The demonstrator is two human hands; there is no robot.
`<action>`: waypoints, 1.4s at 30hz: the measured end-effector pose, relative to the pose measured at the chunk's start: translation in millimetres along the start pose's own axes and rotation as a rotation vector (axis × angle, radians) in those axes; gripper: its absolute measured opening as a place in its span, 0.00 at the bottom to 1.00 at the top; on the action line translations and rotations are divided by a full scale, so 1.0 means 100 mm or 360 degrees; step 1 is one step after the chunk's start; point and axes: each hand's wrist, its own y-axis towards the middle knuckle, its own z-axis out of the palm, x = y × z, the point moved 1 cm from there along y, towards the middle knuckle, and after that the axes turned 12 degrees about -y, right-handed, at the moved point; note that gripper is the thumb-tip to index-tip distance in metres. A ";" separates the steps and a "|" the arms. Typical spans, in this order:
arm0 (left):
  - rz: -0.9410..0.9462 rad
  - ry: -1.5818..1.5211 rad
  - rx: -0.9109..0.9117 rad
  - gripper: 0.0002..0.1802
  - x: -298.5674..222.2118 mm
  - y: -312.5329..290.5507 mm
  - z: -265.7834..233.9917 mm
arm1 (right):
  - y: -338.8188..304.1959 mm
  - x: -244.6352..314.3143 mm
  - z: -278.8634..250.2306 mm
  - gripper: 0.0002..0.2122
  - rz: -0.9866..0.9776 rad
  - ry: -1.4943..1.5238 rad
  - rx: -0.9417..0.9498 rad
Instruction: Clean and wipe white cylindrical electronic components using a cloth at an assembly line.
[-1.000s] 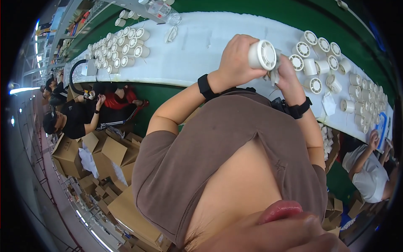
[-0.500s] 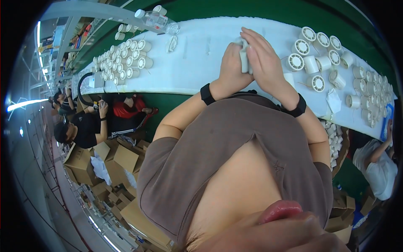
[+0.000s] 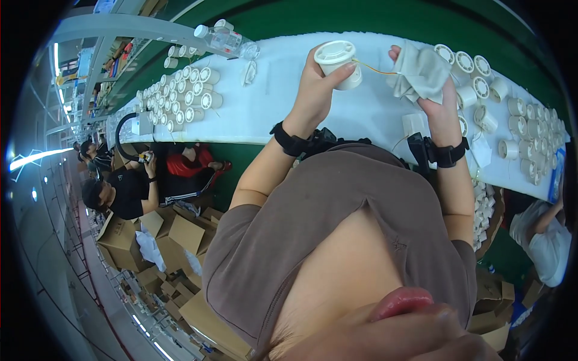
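Note:
My left hand (image 3: 314, 81) is wrapped round a white plastic canister (image 3: 335, 55), its round vented cap facing up. A thin yellow wire (image 3: 374, 69) runs from the canister toward my right hand. A pale grey-green cloth (image 3: 421, 71) lies over my right hand (image 3: 444, 107), spread across the palm, with a few fingertips showing past its far edge. Both hands are held above the white-covered table (image 3: 283, 90). Another white canister (image 3: 413, 124) stands close to my right wrist, partly hidden by it.
Rows of white canisters (image 3: 186, 90) stand at the left, and more canisters (image 3: 521, 126) at the right. A clear plastic bottle (image 3: 227, 42) lies at the far left edge beside a crumpled white tissue (image 3: 248, 73). Cardboard boxes (image 3: 180, 231) and co-workers (image 3: 129, 192) are below the table.
My hands, pressed together around the cloth before, have moved apart. The left now grips a canister, and the cloth is spread open over the right.

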 end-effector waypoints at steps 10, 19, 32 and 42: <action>-0.0497 -0.0895 0.0023 0.20 0.11 0.11 0.05 | 0.09 -0.33 0.25 0.18 -0.0085 -0.0197 -0.0603; 0.0665 0.0907 0.0093 0.18 0.33 0.09 0.03 | 0.13 -0.54 0.49 0.14 0.0794 0.0680 -0.0404; -0.0415 0.0993 0.0335 0.13 0.07 0.22 -0.03 | 0.14 -0.21 0.41 0.13 -0.0369 -0.1832 -0.0446; 0.1158 0.1588 0.0975 0.20 0.02 0.02 0.14 | 0.12 -0.27 0.29 0.15 0.0946 0.0087 0.0254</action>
